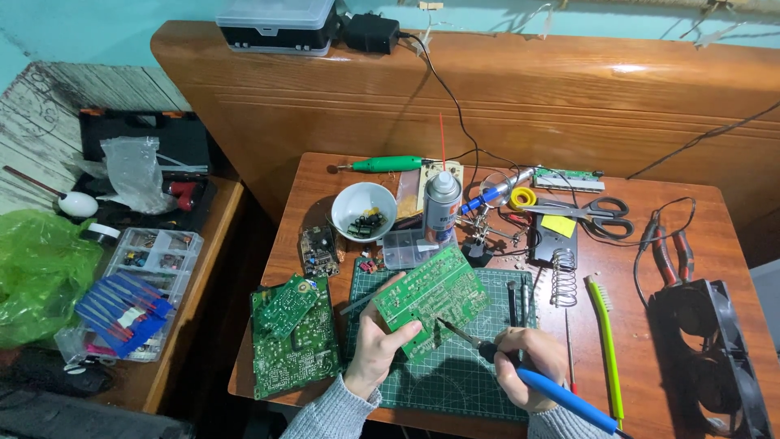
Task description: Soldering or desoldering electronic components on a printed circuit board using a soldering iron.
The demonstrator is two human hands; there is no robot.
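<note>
My left hand (375, 345) holds a green circuit board (433, 299) tilted above a green cutting mat (455, 382), thumb on its face. My right hand (528, 366) grips a soldering iron (561, 394) with a blue handle and black collar; its metal tip (445, 325) touches the board's lower edge. Both hands are over the front of a small wooden table (699, 244).
Two more green boards (292, 337) lie left of the mat. Behind stand a white bowl (363, 211) of parts, a spray can (443, 203), helping-hands clamp (487, 219), iron stand (559, 252), scissors (597, 213). Pliers (666, 252), black fan (711, 341), green brush (605, 341) right. Parts boxes (150, 268) left.
</note>
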